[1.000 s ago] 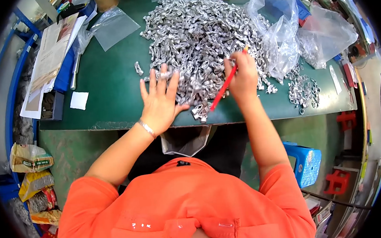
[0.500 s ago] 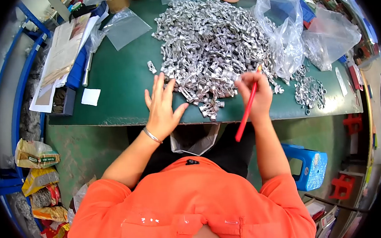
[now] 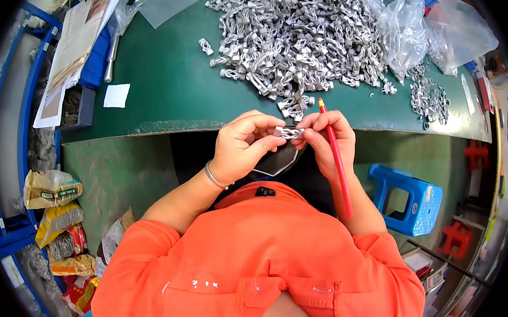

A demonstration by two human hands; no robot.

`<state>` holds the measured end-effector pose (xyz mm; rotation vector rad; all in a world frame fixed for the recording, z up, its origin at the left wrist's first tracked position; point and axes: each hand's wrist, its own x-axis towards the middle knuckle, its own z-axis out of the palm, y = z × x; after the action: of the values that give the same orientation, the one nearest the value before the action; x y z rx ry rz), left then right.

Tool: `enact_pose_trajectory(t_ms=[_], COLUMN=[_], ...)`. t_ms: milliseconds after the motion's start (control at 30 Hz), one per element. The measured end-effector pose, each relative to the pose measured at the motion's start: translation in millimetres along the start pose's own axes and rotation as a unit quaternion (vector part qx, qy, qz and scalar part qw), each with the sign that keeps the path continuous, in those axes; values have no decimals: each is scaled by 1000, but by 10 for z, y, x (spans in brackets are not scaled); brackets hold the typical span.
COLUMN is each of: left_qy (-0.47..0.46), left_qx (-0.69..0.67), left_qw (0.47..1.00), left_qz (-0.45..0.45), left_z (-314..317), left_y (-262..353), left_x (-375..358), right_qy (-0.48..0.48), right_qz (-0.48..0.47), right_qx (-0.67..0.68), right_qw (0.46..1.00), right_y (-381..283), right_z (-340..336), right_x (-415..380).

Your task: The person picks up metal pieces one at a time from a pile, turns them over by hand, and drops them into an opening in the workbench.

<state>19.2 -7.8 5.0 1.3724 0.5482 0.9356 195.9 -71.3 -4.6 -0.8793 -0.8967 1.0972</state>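
Note:
A small silver metal piece (image 3: 289, 133) is pinched between both hands just in front of the table's front edge. My left hand (image 3: 246, 145) grips its left end with thumb and fingers. At its right end, my right hand (image 3: 327, 139) has closed finger and thumb on it, and also holds a red pencil (image 3: 337, 165) that slants down toward the forearm. Beyond the hands lies a large pile of similar silver pieces (image 3: 299, 34) on the green table (image 3: 167, 76). One loose piece (image 3: 205, 46) sits left of the pile.
Small metal rings (image 3: 429, 98) and clear plastic bags (image 3: 403, 33) are at the right. Papers (image 3: 73, 59), a blue bin (image 3: 98, 60) and a white paper square (image 3: 116, 96) lie at the left. A blue stool (image 3: 411, 201) stands below on the right.
My hands have left the table and pile and come together nearer the body, with a metal piece now between them. The view has tilted down. The pencil stays in my right hand.

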Motion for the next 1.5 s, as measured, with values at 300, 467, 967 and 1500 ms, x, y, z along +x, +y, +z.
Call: enact_pose_trajectory(t_ms=[300,467,967,1500], left_qy=[-5,14,-13,-48], left_qx=[50,13,-76,81], left_qw=[998,1000,993,985], left_qz=[50,12,-90,-147], left_z=[-5,-4,-17,-80], left_y=[-26,-54,-171,-263], left_x=[-109,-165,-249,-266], right_qy=[-30,-37,-25,54], right_qz=[-66,-123,-136,-213], right_qx=[14,-48,-67,-506], right_qw=[997,991,988,834], right_y=[115,112,142,165], right_z=[16,22,26,-139], right_x=[-126,-147,-207,292])
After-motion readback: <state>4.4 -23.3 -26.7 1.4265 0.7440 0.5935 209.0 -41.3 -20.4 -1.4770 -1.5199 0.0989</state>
